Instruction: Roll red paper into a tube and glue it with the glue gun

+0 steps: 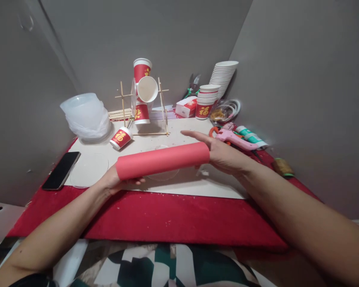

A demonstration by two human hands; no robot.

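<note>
A red paper roll (163, 159) lies nearly level across the front of the white board, its right end a little higher. My left hand (116, 184) holds the roll's left end from below; most of its fingers are hidden, and a few tips show under the paper. At the other end my right hand (223, 155) holds the roll against its palm, one digit stretched out to the left above it. Beneath the roll is a clear round disc (164, 175), partly covered. Behind it stands a thin-stick frame (149, 134) with red and white paper cups (147, 89) mounted in it.
A loose paper cup (121, 138) lies beside the frame. At left are a bagged bowl stack (88, 115), a phone (61, 171) and another clear disc (89, 170). Stacked cups (206, 104), a pink glue gun (236, 139) and a thread spool (283, 168) line the right; grey walls enclose the table.
</note>
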